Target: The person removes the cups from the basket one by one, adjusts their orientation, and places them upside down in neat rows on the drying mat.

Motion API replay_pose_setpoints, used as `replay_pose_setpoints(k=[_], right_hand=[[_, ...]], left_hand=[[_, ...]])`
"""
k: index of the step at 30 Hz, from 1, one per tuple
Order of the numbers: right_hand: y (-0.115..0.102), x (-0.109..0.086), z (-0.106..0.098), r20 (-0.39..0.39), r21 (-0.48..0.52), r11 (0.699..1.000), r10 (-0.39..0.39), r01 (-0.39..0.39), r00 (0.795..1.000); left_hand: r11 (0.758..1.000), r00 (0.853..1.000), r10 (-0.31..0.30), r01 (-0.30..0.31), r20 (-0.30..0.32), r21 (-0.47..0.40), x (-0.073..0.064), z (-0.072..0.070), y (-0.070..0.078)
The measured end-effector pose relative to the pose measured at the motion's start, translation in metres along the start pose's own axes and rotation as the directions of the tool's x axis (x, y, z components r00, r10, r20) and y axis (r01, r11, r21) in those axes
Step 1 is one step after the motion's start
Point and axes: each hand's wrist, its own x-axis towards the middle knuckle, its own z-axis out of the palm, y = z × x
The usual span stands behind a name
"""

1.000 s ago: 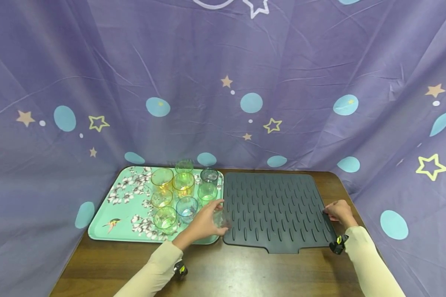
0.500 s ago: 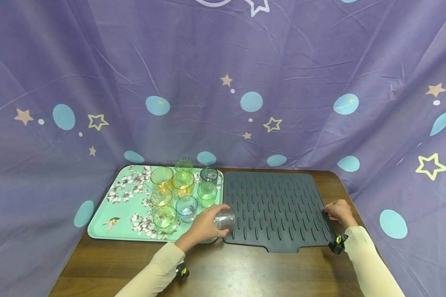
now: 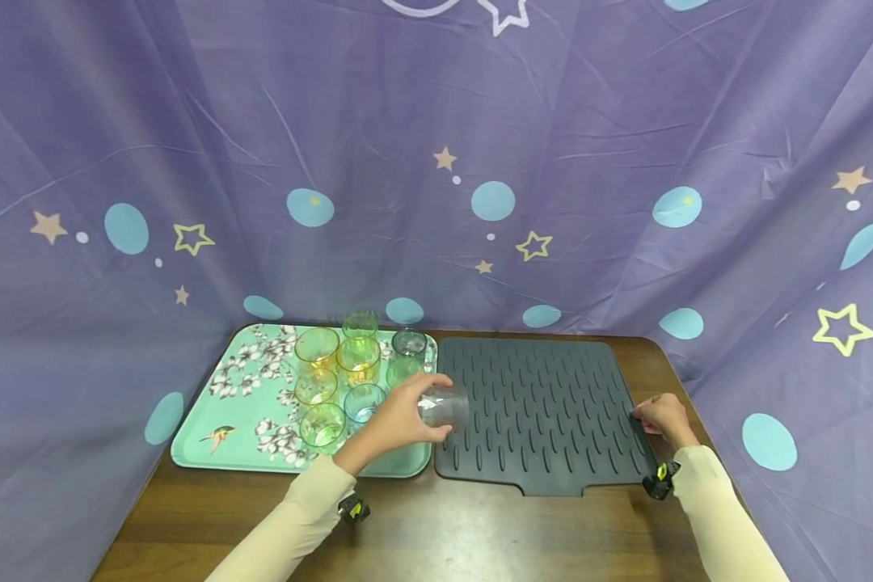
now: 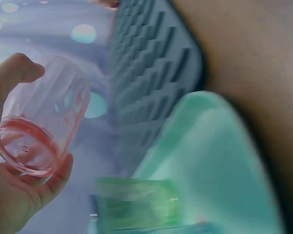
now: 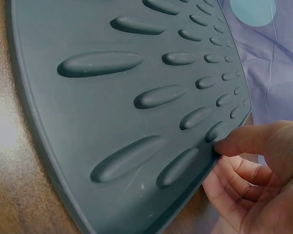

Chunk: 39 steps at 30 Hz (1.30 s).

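My left hand (image 3: 400, 414) grips a clear drinking glass (image 3: 451, 409), tipped on its side in the air above the left edge of the dark drying mat (image 3: 546, 412). In the left wrist view thumb and fingers curl round the glass (image 4: 49, 107), whose base has a reddish tint. At the mat's right edge, my right hand (image 3: 664, 416) pinches the rim; the right wrist view has the thumb on top of the mat (image 5: 107, 117) and the fingers beneath. Left of the mat, a mint flowered tray (image 3: 211, 404) bears several coloured glasses, among them a blue glass (image 3: 364, 402) and a green glass (image 3: 323, 426).
A wooden table (image 3: 480, 533) carries the tray and mat side by side. A purple patterned curtain (image 3: 407, 105) hangs right behind and at both sides. Several glasses stand close together on the tray's right half, near the left forearm.
My left hand has lifted the clear glass off the tray's right edge, tipped it sideways and brought it over the mat. My right hand stays at the mat's edge.
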Motion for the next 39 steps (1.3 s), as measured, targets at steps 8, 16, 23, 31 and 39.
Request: replay_pose_setpoints(k=[8, 16, 23, 31, 39], right_hand=[[0.005, 0.000, -0.001, -0.012, -0.001, 1.000, -0.024, 0.024, 1.000], [0.013, 0.003, -0.002, -0.008, -0.020, 0.999, -0.047, 0.047, 0.999], [0.016, 0.001, 0.001, -0.012, -0.044, 0.998, -0.042, 0.041, 0.999], [0.010, 0.001, 0.002, -0.027, -0.050, 0.997, -0.059, 0.058, 0.998], [0.007, 0.004, 0.001, -0.012, -0.030, 0.997, -0.068, 0.068, 0.998]], left_hand=[[0.989, 0.994, 0.086, -0.093, 0.062, 0.114, 0.033, -0.042, 0.029], [0.981, 0.965, 0.108, -0.142, 0.239, 0.132, 0.076, -0.076, 0.049], [0.988, 0.950, 0.089, -0.122, 0.298, 0.094, 0.108, -0.074, 0.054], [0.954, 0.964, 0.014, -0.093, 0.266, 0.285, 0.139, -0.050, 0.056], [0.905, 0.964, -0.114, 0.002, 0.240, 0.425, 0.164, -0.028, 0.032]])
